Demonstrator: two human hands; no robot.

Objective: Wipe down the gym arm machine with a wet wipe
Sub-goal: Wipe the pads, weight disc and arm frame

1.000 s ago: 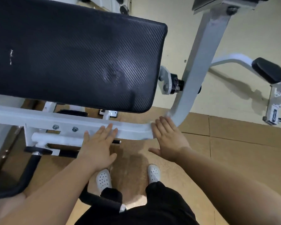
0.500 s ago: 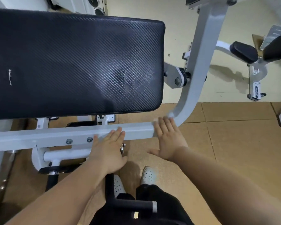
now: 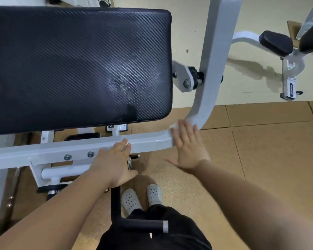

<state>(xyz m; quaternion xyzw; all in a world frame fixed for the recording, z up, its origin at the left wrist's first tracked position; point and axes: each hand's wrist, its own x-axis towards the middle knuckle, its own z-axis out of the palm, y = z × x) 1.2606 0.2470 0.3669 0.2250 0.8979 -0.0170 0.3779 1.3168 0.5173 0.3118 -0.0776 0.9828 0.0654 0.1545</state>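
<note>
- While both arms reach forward over the floor, the right hand (image 3: pixel 190 147) lies flat on the white frame (image 3: pixel 61 150) of the arm machine, right at the bend where the horizontal bar curves up into the upright.
- Fingers straight and close together, thumb stuck out to the side, palm down: pressing, not gripping.
- Wet wipe (image 3: pixel 175 125): just a pale crumpled edge peeking out past the fingertips at the bend. It's white on white, so the rest can't be made out under the hand.
- Left hand (image 3: pixel 114 163) is flat too, fingers straight and together, tips resting on the horizontal bar just right of two bolts (image 3: pixel 90 154). It holds nothing.
- Both hands are on the same bar, near each other but not touching.
- Above them sits the big black arm pad (image 3: pixel 76 67), with a woven texture, a shiny patch towards its right side and a small white scuff at its left edge.
- Below the left hand, a black handle (image 3: pixel 139 225) with a grey end cap runs across in front of the person's black shorts (image 3: pixel 170 235).
- White perforated shoes (image 3: pixel 132 201) stand side by side on the tan floor tiles (image 3: pixel 260 150).
- Far right, by the pale wall, another machine shows a black pad (image 3: pixel 276 43).
</note>
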